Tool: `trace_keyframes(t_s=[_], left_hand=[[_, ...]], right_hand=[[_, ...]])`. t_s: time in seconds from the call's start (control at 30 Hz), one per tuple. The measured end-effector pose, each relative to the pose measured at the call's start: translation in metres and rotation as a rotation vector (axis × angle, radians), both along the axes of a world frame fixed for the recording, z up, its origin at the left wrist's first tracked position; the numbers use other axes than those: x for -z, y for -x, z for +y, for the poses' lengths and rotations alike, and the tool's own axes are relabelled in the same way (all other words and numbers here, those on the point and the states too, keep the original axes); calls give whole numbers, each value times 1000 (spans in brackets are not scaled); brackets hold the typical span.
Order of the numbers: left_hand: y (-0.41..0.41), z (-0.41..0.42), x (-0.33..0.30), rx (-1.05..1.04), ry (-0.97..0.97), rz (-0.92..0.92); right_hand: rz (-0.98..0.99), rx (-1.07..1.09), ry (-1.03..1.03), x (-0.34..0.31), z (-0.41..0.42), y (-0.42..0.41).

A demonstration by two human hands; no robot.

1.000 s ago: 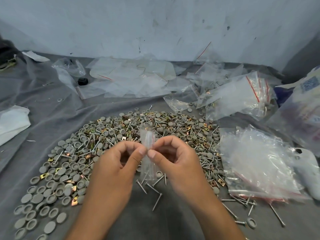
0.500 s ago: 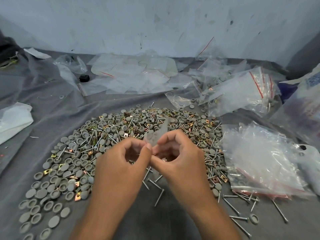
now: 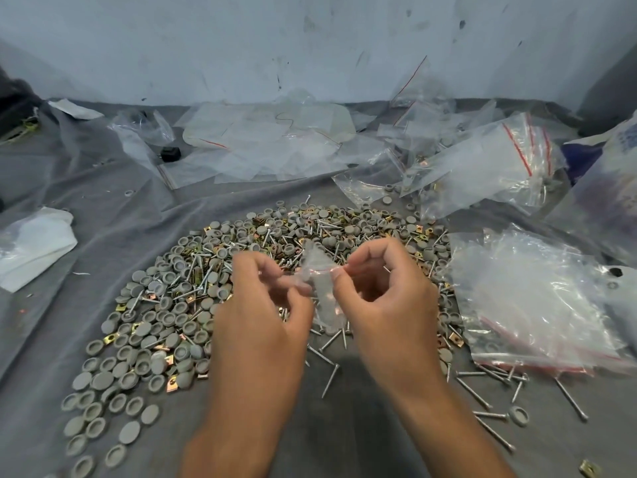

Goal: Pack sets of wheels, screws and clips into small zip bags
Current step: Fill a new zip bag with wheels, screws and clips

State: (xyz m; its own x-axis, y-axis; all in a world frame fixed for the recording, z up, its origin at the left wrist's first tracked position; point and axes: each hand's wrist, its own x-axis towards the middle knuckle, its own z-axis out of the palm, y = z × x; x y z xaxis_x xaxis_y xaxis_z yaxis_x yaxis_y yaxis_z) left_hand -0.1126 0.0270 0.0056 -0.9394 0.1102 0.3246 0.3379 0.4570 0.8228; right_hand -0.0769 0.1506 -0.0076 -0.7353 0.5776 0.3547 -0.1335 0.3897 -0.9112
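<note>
A heap of round grey plastic wheels (image 3: 144,339), steel screws and brass clips lies left. Left hand (image 3: 265,305) and right hand (image 3: 382,298) pinch a small clear red-striped zip bag (image 3: 322,288) above centre. No legible writing.

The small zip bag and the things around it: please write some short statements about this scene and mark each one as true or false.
1. Both hands pinch the small zip bag. True: the left hand and the right hand hold it at its top.
2. The bag lies flat on the cloth. False: it is held up above the pile of parts.
3. A stack of empty zip bags lies to the right of the pile. True.
4. The loose screws lie in a box. False: they lie on the grey cloth.
5. The right hand holds a screw. False: it pinches only the bag.
</note>
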Motion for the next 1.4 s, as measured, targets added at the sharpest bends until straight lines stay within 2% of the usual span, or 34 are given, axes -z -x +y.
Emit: trace_keyframes(t_s=[0.13, 0.23, 0.33, 0.43, 0.6, 0.73, 0.9, 0.97, 1.1, 1.2, 1.27, 1.4], left_hand=[[-2, 1, 0, -44, 146, 194], [0, -4, 0, -126, 108, 316], [1, -4, 1, -138, 53, 412], [-1, 0, 0, -88, 17, 372], [-9, 2, 3, -5, 236, 275], [-8, 1, 2, -42, 303, 162], [-2, 3, 3, -123, 175, 254], [-4, 6, 3, -116, 172, 268], [-5, 6, 4, -50, 231, 260], [-3, 5, 6, -28, 268, 249], [-4, 5, 7, -4, 279, 259], [-5, 4, 7, 54, 318, 215]], right_hand=[[-53, -22, 21, -3, 6, 0], [-236, -274, 8, -6, 17, -6], [-259, -405, 131, -4, 11, -8], [-199, -323, 251, 1, -1, -6], [-93, -154, 262, 3, -1, -3], [-96, -162, 119, 2, 2, -4], [-193, -255, -90, 1, 16, -8], [-300, -325, -194, -2, 35, -13], [-704, -120, -523, -5, 94, -27], [-934, -135, -545, -4, 105, -31], [-939, -144, -517, 0, 104, -31], [-935, -16, -555, 6, 97, -29]])
